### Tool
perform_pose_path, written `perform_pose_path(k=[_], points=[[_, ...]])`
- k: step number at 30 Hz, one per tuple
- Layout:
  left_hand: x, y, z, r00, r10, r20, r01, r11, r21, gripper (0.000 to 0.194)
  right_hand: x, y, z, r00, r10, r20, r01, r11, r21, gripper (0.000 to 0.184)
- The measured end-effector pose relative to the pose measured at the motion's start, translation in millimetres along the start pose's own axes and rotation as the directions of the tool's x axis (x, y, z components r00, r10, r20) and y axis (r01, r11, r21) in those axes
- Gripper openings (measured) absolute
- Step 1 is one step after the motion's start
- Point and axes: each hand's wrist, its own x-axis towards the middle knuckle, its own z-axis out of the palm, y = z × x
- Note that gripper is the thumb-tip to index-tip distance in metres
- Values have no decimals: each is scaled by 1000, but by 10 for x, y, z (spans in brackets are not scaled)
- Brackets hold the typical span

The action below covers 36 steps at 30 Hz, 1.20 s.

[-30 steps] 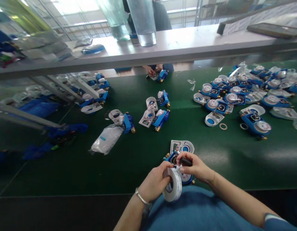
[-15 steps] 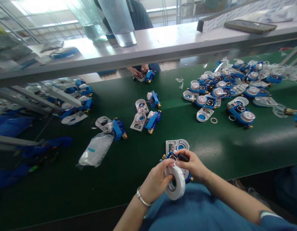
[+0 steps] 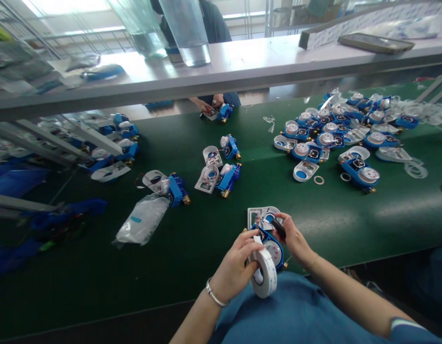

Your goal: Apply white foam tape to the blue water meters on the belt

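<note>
My left hand [image 3: 235, 263] is closed around a roll of white double-sided tape [image 3: 269, 277], with a short loose end standing up near the fingertips. In my right hand [image 3: 295, 244] is a slim black-handled tool [image 3: 278, 228]; its tip lies over the white cover and its exact kind is unclear. Just beyond the roll, a blue water meter [image 3: 274, 252] with brass ends lies on the table, partly hidden by my left hand and the tape. Its white plastic cover [image 3: 254, 216] lies turned over behind it, joined by thin wires.
Several blue meters [image 3: 360, 172] crowd the green table [image 3: 163, 277] at right; others [image 3: 228, 179] lie ahead and left. A plastic bag [image 3: 144, 220] lies left. Overhead runs a white shelf [image 3: 242, 57] with a phone [image 3: 376, 43]. Opposite, a co-worker's hands [image 3: 217, 101] handle a meter.
My right hand has moved away from the tape roll, up and to the right, with the black-handled tool. My left hand still holds the roll, and more of the meter's dial shows.
</note>
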Motion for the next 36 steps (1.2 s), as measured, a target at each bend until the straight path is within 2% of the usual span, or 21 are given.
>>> perform_pose_path(k=[2,4,7,9,13,17,19,23,26,30,33,36], points=[[-15,-48,-1,1000,-22,-20,22,1000,-6,37,-51,-73,-35,999,22,39,-24,999,42,43],[-21,-80,-20,999,-32,-42,33,999,12,41,-104,-166,-65,988,18,155,-29,997,65,37],[-14,-84,-79,999,9,-45,-5,997,82,41,-156,-276,-129,928,-20,372,7,999,36,33],[-6,-73,-121,998,49,-38,-44,991,125,37,-162,-295,-189,887,-40,461,60,998,-30,30],[7,-86,-166,994,99,-36,-91,980,176,35,-143,-261,-293,866,-76,494,229,939,-257,26],[28,-176,-183,988,151,-17,-143,964,225,37,-158,-293,-318,795,-56,604,385,816,-431,22],[42,-230,-199,987,163,-8,-156,959,234,40,-168,-326,-310,796,-43,603,389,800,-456,22],[77,-299,-220,989,147,-27,-135,957,258,42,-145,-356,-277,814,-62,578,363,831,-422,30],[116,-305,-199,987,156,-40,-138,948,286,43,-108,-360,-222,757,-88,648,452,786,-421,23],[179,-271,-182,946,324,12,-313,902,297,33,-69,-390,-138,635,-146,759,662,610,-436,22],[197,-222,-221,907,419,33,-404,846,349,26,-50,-434,-113,599,-164,784,713,555,-429,20],[168,-178,-258,899,429,87,-423,801,424,25,-55,-478,-109,576,-130,807,724,540,-429,17]])
